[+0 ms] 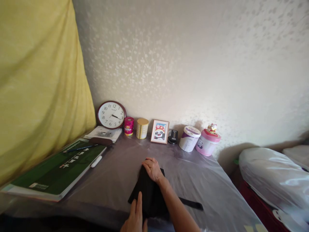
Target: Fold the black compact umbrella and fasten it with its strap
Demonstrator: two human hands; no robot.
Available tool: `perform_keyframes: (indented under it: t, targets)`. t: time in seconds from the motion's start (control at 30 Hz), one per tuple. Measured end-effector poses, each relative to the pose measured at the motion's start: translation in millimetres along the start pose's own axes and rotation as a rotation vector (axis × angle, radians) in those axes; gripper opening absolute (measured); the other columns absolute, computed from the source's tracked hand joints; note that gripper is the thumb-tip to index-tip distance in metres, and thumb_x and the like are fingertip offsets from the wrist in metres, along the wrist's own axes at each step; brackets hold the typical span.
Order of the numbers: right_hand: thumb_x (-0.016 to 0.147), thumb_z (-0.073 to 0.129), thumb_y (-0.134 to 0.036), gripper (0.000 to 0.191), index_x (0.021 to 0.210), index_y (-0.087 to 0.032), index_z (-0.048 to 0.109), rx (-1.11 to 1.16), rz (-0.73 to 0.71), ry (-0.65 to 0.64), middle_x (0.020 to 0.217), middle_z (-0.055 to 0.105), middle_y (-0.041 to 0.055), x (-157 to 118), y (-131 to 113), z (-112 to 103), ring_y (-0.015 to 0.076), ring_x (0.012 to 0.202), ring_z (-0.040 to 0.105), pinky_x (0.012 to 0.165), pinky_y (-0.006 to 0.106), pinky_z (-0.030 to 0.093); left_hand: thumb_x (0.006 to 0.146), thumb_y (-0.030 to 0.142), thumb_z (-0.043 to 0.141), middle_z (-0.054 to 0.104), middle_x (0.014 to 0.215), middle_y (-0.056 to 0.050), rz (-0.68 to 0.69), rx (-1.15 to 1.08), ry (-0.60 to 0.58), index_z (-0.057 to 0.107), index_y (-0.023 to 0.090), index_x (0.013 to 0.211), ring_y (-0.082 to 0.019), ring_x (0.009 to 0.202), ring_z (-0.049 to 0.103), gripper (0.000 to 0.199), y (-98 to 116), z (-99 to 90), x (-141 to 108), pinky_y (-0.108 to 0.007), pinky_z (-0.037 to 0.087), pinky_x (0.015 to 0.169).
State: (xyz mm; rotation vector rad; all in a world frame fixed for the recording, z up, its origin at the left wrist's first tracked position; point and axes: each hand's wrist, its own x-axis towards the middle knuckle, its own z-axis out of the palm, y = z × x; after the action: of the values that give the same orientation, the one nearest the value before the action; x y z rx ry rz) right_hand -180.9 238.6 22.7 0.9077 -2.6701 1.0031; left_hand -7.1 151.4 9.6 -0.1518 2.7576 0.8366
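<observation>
- Black cloth (145,187) lies on the table (116,180) at its near side, under both hands; what kind of article it is, I cannot tell.
- Right hand (152,169) lies palm down over the cloth's far edge, fingers together and slightly bent, probably to keep that end from sliding. Whether it also grips, I cannot tell.
- Left hand (135,214) touches the cloth's near part, one finger stretched along it, perhaps to press it smooth. The thumb is partly hidden, so a pinch can be neither seen nor ruled out.
- Black strap (191,203) sticks out to the right of the cloth, beyond the right forearm, which hides whether the two join.
- Green book (60,170) lies left of the cloth, with a brown case (100,141) and a blue pen (82,148) at its far end; a white object (96,161) is just beside its right edge.
- Picture (160,132) stands beyond the cloth, facing the person, seemingly for display; a small black object (173,137) is beside it.
- Beyond the cloth to the left, the clock (111,115) leans on the wall, likely for support, near papers (103,132), a pink can (128,126) and a yellow can (142,129).
- Beyond the cloth to the right stand a white tub (189,139) and a pink tub (207,143), the latter topped by a figurine (212,129).
</observation>
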Motion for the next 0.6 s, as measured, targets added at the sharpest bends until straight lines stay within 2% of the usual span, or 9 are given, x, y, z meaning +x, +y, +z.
perform_keyframes:
  t: [0.1, 0.2, 0.37, 0.47, 0.6]
  targets:
    - [0.087, 0.043, -0.023, 0.024, 0.088, -0.02, 0.066, 0.06, 0.141, 0.055, 0.097, 0.067, 0.0033, 13, 11, 1, 0.0163, 0.103, 0.054, 0.094, 0.028, 0.032, 0.08, 0.013, 0.034, 0.031, 0.14, -0.016, 0.018, 0.006, 0.007, 0.006, 0.015, 0.139, -0.018, 0.102, 0.058, 0.066, -1, -0.3, 0, -0.026, 0.044, 0.083]
    - [0.088, 0.038, -0.025, 0.028, 0.089, -0.016, 0.064, 0.074, 0.294, 0.166, 0.098, 0.065, 0.0089, 11, 24, -8, 0.0197, 0.098, 0.056, 0.091, 0.031, 0.034, 0.079, 0.012, 0.034, 0.03, 0.14, -0.016, 0.019, 0.022, 0.03, 0.005, 0.016, 0.14, -0.018, 0.1, 0.059, 0.067, -1, 0.2, -3, -0.026, 0.044, 0.081]
    - [0.086, 0.035, -0.03, 0.028, 0.082, -0.016, 0.06, 0.173, 0.572, 0.279, 0.087, 0.065, 0.0095, -29, 51, -38, 0.0187, 0.087, 0.06, 0.078, 0.029, 0.043, 0.082, 0.016, 0.031, 0.03, 0.139, -0.018, 0.06, 0.0, 0.09, 0.004, 0.014, 0.14, -0.019, 0.1, 0.058, 0.064, 1, -2.2, -11, -0.027, 0.043, 0.082]
    - [0.084, 0.035, -0.032, 0.027, 0.083, -0.016, 0.057, 0.305, 0.699, 0.255, 0.083, 0.065, 0.0078, -57, 57, -50, 0.0157, 0.077, 0.063, 0.063, 0.024, 0.047, 0.083, 0.017, 0.03, 0.029, 0.139, -0.018, 0.06, -0.02, 0.095, 0.004, 0.014, 0.14, -0.018, 0.101, 0.058, 0.063, 3, -6.5, -15, -0.025, 0.042, 0.083]
    - [0.08, 0.039, -0.032, 0.025, 0.082, -0.015, 0.057, 0.451, 0.801, 0.192, 0.074, 0.063, 0.0052, -79, 48, -50, 0.0127, 0.063, 0.062, 0.052, 0.021, 0.048, 0.084, 0.018, 0.031, 0.031, 0.138, -0.016, 0.068, -0.053, 0.097, 0.002, 0.014, 0.139, -0.017, 0.101, 0.057, 0.063, 2, -10.4, -17, -0.024, 0.042, 0.083]
